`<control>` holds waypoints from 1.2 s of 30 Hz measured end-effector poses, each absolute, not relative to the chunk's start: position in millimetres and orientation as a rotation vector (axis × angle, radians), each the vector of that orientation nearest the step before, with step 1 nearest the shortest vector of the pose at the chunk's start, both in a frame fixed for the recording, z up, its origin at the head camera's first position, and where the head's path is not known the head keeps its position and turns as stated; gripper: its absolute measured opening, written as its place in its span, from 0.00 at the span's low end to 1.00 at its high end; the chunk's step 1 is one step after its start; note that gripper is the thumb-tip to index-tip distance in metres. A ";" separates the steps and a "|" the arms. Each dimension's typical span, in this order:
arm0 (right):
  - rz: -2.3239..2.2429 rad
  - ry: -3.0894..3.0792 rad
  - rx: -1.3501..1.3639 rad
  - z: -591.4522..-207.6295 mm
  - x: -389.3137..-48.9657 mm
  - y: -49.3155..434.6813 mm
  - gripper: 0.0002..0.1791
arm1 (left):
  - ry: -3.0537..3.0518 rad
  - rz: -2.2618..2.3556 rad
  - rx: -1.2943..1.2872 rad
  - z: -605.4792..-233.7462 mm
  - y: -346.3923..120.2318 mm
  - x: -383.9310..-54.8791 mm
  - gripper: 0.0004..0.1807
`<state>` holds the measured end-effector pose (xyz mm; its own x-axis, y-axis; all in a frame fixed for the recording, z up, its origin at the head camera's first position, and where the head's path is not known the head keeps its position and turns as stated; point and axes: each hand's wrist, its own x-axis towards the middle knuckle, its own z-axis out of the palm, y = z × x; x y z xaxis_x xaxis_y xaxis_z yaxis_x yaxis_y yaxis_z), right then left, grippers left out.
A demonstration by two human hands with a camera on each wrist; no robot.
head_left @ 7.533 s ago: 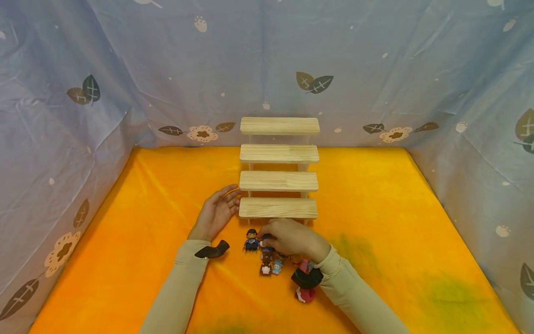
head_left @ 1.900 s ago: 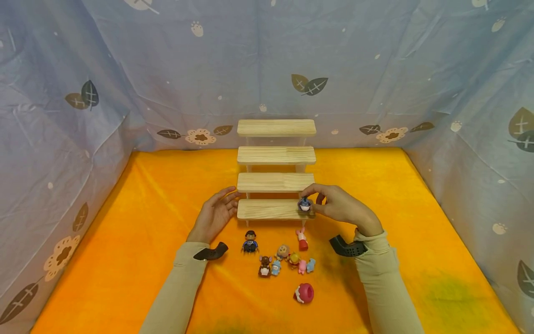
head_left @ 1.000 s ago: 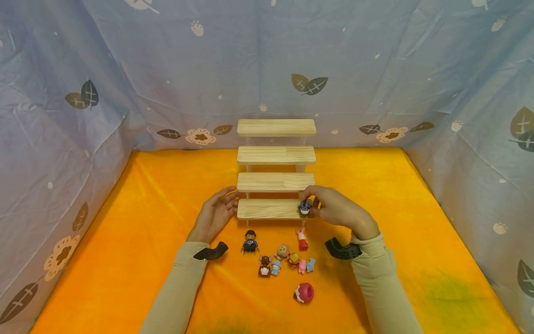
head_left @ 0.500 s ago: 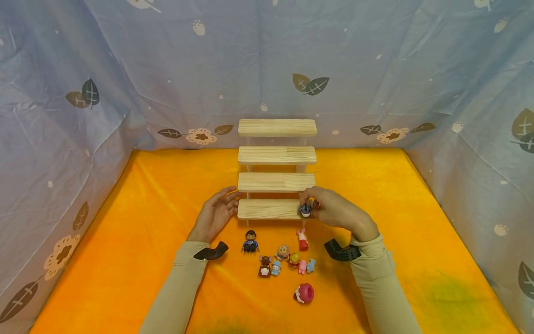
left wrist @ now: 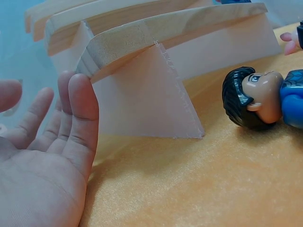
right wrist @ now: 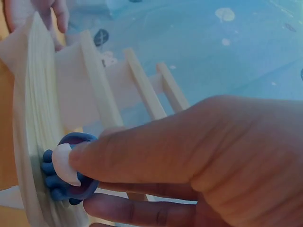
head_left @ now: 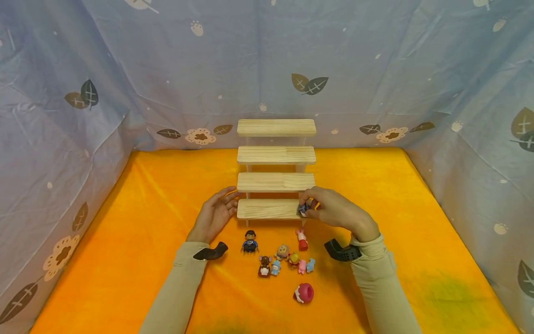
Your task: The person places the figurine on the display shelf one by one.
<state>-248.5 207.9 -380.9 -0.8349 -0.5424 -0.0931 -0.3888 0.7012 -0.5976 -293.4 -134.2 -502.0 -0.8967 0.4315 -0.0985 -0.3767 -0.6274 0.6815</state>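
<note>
My right hand (head_left: 340,211) pinches a small dark blue toy figure (head_left: 302,210) with a white patch, between thumb and fingers. In the right wrist view the blue figure (right wrist: 61,165) stands at the wooden surface of the lowest step (head_left: 267,209), at its right end. My left hand (head_left: 213,217) is held palm up with relaxed fingers at the other end of this step. In the left wrist view its fingertips (left wrist: 83,90) are right at the board's rounded corner (left wrist: 97,56). A black-haired toy man (head_left: 250,242) lies in front of the rack.
Three more wooden steps (head_left: 276,155) rise behind on clear supports. On the orange cloth (head_left: 175,287) lie a pink-and-red figure (head_left: 302,240), a brown big-eared figure (head_left: 264,267), several other small figures and a magenta toy piece (head_left: 305,293). A patterned curtain (head_left: 187,69) encloses the sides and back.
My right hand went from the toys on the cloth to the lowest step's right end with the blue figure, lowered it slightly and turned it. My left hand has stayed put.
</note>
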 end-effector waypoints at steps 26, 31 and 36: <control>-0.944 2.785 -0.723 -354.8 -230.1 201.1 0.14 | 1.019 2.485 0.129 -500.0 -135.3 -292.4 0.26; -1.013 2.735 -0.851 -351.2 -223.6 189.9 0.12 | 1.028 2.479 0.113 -499.3 -135.2 -291.6 0.25; -1.016 2.697 -0.883 -352.5 -218.9 177.2 0.14 | 1.024 2.480 0.114 -499.6 -135.2 -292.0 0.30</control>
